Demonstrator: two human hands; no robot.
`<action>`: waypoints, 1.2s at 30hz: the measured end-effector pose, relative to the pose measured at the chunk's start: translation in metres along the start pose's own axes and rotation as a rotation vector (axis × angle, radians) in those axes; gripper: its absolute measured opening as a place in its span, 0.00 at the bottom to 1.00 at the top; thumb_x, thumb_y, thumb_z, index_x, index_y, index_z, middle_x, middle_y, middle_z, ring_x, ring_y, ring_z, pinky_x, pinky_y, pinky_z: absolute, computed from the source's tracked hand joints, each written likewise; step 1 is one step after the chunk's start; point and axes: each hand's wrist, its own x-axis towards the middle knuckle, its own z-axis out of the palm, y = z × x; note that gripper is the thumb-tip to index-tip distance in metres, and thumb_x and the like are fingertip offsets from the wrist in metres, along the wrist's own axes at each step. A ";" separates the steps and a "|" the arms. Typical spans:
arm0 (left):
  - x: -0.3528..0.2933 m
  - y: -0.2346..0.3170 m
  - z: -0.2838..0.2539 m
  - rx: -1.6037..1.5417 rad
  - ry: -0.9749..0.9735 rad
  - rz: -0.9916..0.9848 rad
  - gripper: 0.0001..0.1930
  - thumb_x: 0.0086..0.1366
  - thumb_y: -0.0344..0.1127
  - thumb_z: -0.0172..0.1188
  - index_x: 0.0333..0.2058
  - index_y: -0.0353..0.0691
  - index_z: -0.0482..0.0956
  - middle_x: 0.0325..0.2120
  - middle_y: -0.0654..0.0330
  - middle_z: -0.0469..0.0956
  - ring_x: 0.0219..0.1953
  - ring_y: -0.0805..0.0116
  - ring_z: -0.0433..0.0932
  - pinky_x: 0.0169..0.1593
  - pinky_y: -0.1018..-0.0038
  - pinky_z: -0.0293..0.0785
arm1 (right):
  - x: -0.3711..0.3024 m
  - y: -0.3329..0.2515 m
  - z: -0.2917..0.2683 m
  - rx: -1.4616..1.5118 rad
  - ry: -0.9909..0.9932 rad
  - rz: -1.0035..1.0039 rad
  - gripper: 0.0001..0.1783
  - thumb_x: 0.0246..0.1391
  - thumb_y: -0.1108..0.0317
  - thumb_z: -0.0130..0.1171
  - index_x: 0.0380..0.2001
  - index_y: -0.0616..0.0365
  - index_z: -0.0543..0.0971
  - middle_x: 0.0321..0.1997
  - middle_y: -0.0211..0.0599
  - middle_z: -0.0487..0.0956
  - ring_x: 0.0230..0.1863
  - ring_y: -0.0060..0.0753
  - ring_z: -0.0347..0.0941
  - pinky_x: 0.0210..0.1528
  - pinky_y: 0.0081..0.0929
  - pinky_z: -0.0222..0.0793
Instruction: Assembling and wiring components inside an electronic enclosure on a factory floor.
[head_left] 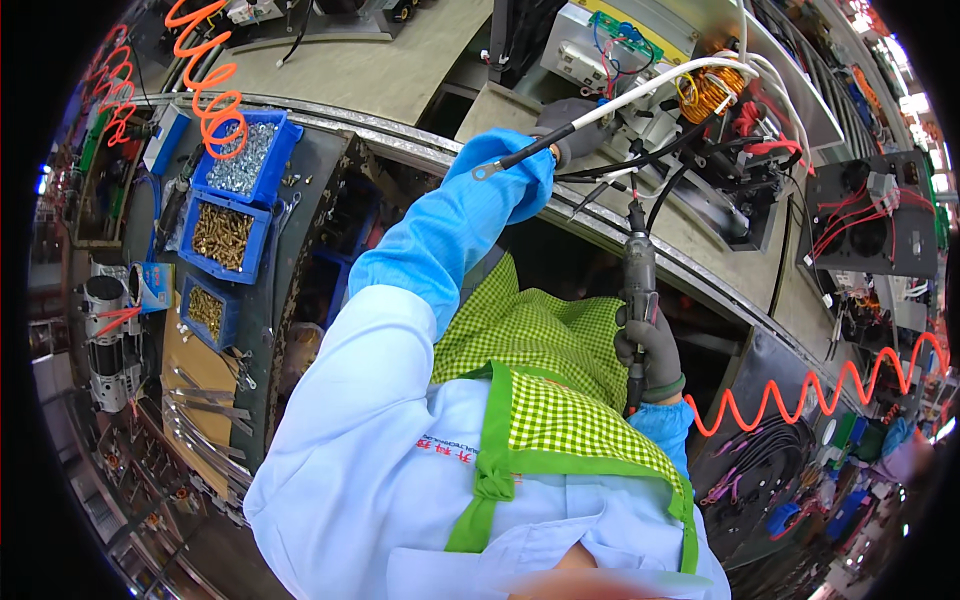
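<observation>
My right hand (655,352), in a dark grey glove, is wrapped round a dark power screwdriver (638,272). The tool stands upright in the picture, its bit toward the bench edge. My left hand (580,128), also grey-gloved, reaches over the bench to the open electrical unit (650,150); its fingers are mostly hidden. A blue sleeve cover (440,235) wraps that forearm. Across the left wrist lies a thick white cable (650,90), its black end bearing a metal ring lug (485,171). Near the left hand sits a copper-wound coil (712,92) among wires.
To the left, blue bins hold silver screws (240,155) and brass-coloured bolts (220,236). Metal strips (205,400) lie below them. An orange coiled hose (800,395) stretches off at the right; another (212,90) hangs at the upper left. A black fan panel (865,215) stands at right.
</observation>
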 end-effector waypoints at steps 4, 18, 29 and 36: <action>0.006 0.002 -0.004 0.067 -0.052 0.040 0.17 0.56 0.51 0.54 0.38 0.49 0.80 0.36 0.54 0.80 0.39 0.53 0.79 0.43 0.62 0.75 | -0.006 0.000 -0.002 -0.037 0.039 0.001 0.22 0.42 0.68 0.55 0.43 0.61 0.67 0.28 0.31 0.68 0.16 0.22 0.63 0.16 0.19 0.58; 0.013 0.003 -0.012 0.128 -0.212 -0.005 0.24 0.58 0.56 0.51 0.44 0.44 0.77 0.38 0.51 0.79 0.41 0.53 0.78 0.46 0.63 0.74 | -0.011 -0.010 0.000 -0.044 0.122 0.002 0.25 0.43 0.66 0.56 0.48 0.60 0.68 0.30 0.30 0.69 0.19 0.20 0.64 0.18 0.18 0.59; 0.015 0.004 -0.006 0.095 -0.157 -0.004 0.27 0.57 0.61 0.51 0.43 0.44 0.77 0.37 0.50 0.79 0.39 0.52 0.78 0.42 0.63 0.75 | 0.020 -0.017 0.018 -0.181 0.095 -0.045 0.17 0.45 0.63 0.55 0.38 0.59 0.69 0.20 0.28 0.66 0.15 0.19 0.60 0.16 0.17 0.55; -0.001 0.007 -0.022 0.075 -0.139 0.018 0.25 0.59 0.58 0.52 0.39 0.41 0.78 0.33 0.50 0.79 0.37 0.53 0.79 0.41 0.63 0.75 | 0.024 -0.023 0.014 -0.120 0.063 0.051 0.19 0.45 0.65 0.56 0.41 0.59 0.69 0.26 0.30 0.68 0.18 0.20 0.63 0.17 0.17 0.58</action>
